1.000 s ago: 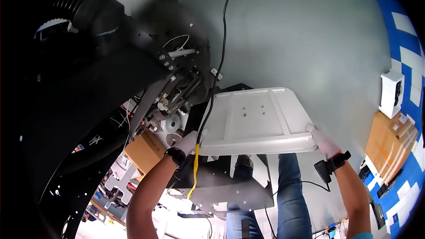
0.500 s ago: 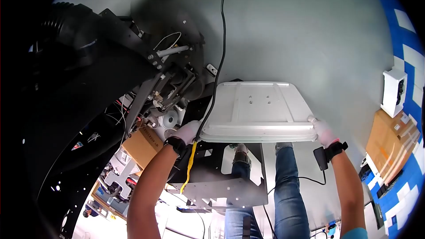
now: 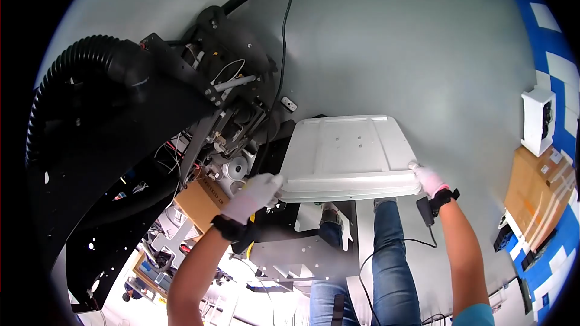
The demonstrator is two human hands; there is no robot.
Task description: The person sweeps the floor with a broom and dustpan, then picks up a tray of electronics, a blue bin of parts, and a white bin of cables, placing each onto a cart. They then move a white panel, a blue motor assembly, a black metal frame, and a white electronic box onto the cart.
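Note:
A white rectangular panel (image 3: 344,151) with a raised rim, ribs and a few small screws is held level in front of my legs. My left hand (image 3: 257,195), in a pale glove, grips its near left corner. At the near right corner, my right hand (image 3: 428,180) is closed on the edge, also gloved. Both wrists wear black straps. Under the panel stands a dark metal frame (image 3: 302,256) with cut-outs. A black cable (image 3: 286,30) hangs down left of the panel, and its yellow section is mostly hidden behind my left hand.
A black machine (image 3: 232,108) with a ribbed hose (image 3: 90,54) fills the left side. Near it is a cardboard box (image 3: 198,203). At right are a taped cardboard box (image 3: 538,190) and a white unit (image 3: 538,122) beside blue and white tiles (image 3: 553,42).
The panel has shifted slightly left in view. My left hand shows more fully at its corner, and the black cable no longer crosses over the panel's left edge.

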